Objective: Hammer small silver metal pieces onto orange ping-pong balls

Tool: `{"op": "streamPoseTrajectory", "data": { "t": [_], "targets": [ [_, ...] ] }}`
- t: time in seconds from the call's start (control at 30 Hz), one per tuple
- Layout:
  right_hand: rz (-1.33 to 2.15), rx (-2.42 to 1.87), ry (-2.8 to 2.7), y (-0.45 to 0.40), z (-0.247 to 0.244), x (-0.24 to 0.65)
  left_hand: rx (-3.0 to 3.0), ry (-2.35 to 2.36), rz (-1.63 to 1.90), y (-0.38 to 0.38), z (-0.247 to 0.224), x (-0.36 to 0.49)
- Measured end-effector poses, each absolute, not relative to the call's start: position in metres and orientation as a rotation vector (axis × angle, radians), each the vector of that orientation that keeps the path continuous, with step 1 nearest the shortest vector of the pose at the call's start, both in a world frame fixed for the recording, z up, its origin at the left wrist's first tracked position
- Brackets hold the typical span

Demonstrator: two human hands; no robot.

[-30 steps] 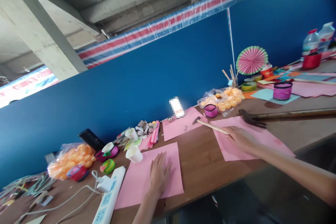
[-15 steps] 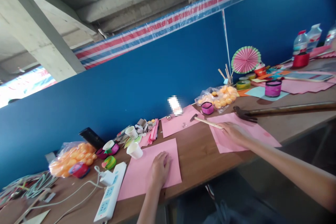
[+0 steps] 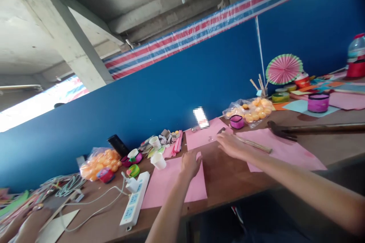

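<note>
My left hand is over the upper right part of a pink paper sheet, thumb apart from the fingers; whether it touches the sheet I cannot tell. My right hand reaches leftward with fingers stretched out, in front of a small hammer. The hammer lies with its wooden handle across another pink sheet, and its dark head shows just beyond my fingertips. Past them, tiny clear pieces and a small shiny round object rest on a farther pink sheet.
White paper cups and a power strip stand left. Bags of orange balls flank the work area. A claw hammer and purple tape roll lie right. Another person's hands are at lower left.
My right hand has let go of the small hammer's handle and moved left towards its head. My left hand has shifted up the sheet. The view has swung left.
</note>
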State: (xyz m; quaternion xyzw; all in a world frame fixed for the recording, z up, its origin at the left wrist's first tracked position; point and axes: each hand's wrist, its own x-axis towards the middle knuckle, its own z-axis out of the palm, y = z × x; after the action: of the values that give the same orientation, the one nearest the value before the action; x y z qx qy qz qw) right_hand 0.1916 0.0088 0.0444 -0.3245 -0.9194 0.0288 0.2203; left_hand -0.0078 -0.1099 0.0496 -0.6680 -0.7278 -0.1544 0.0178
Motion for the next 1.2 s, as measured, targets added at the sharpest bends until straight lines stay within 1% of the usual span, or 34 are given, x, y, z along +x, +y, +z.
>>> {"op": "streamPoseTrajectory", "data": {
  "t": [0.13, 0.3, 0.7, 0.83, 1.0, 1.07, 1.2],
  "targets": [
    [0.124, -0.881, -2.542, -0.018, 0.022, 0.153, -2.069, -2.266, -0.54, -0.091, 0.029, 0.023],
    [0.176, -0.923, -2.509, -0.033, -0.005, 0.147, -2.056, -2.305, -0.603, -0.091, 0.0, 0.032],
    [0.213, -0.92, -2.537, -0.033, -0.005, 0.147, -2.103, -2.304, -0.669, -0.092, -0.003, 0.027],
    [0.255, -0.831, -2.689, -0.027, 0.014, 0.152, -2.128, -2.315, -0.649, -0.092, -0.003, 0.026],
    [0.368, -0.637, -2.846, 0.014, 0.062, 0.171, -2.172, -2.358, -0.518, -0.088, 0.008, 0.023],
    [0.366, -0.668, -2.815, 0.042, 0.084, 0.185, -2.211, -2.395, -0.517, -0.087, 0.013, 0.021],
    [0.3, -0.883, -2.662, 0.107, 0.118, 0.226, -2.193, -2.454, -0.61, -0.084, 0.016, 0.021]
  ]
}}
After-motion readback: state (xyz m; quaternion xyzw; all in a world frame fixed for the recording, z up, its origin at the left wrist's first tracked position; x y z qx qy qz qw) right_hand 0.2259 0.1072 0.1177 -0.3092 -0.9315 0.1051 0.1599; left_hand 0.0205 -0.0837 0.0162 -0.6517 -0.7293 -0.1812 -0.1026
